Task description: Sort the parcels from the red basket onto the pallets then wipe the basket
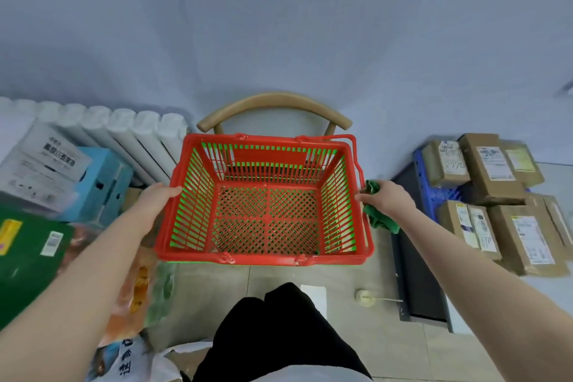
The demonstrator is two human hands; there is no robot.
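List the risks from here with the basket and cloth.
The right hand grips the cloth while only its fingertips meet the basket, so that side could slip and tip. The cloth hangs loose below the hand and may snag in the slats. The left hand holds just the rim; hard wiping might twist the basket free.

A tan wooden chair with a curved backrest (274, 105) stands in front of me by the pale blue wall (279, 25), a white ribbed radiator (136, 130) to its left, grey tiled floor (356, 329) below me
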